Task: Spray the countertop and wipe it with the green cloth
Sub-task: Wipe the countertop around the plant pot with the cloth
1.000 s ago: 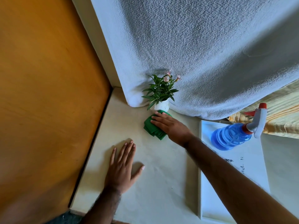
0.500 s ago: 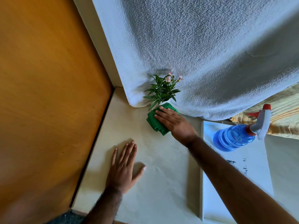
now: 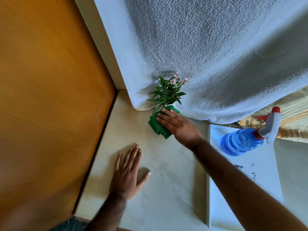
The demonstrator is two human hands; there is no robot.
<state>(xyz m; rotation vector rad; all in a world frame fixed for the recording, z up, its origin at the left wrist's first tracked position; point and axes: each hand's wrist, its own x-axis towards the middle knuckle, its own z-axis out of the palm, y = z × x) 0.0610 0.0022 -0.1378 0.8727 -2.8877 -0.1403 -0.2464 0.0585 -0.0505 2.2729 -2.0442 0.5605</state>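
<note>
The folded green cloth (image 3: 157,125) lies on the pale countertop (image 3: 166,177) just in front of the small plant. My right hand (image 3: 179,126) presses flat on top of the cloth, fingers stretched toward the plant pot. Palm down on the countertop nearer to me, my left hand (image 3: 128,172) rests with fingers spread and holds nothing. The blue spray bottle (image 3: 245,140), with a grey trigger and red nozzle, lies on its side on the white tray at the right, away from both hands.
A small green plant with pink flowers (image 3: 167,92) stands in a white pot at the back, touching the cloth. A white textured drape (image 3: 208,55) hangs behind it. An orange wooden panel (image 3: 46,97) borders the left. The white tray (image 3: 215,205) sits at the right.
My right hand has pushed the green cloth away from me, up against the plant pot. My left hand has stayed flat in place.
</note>
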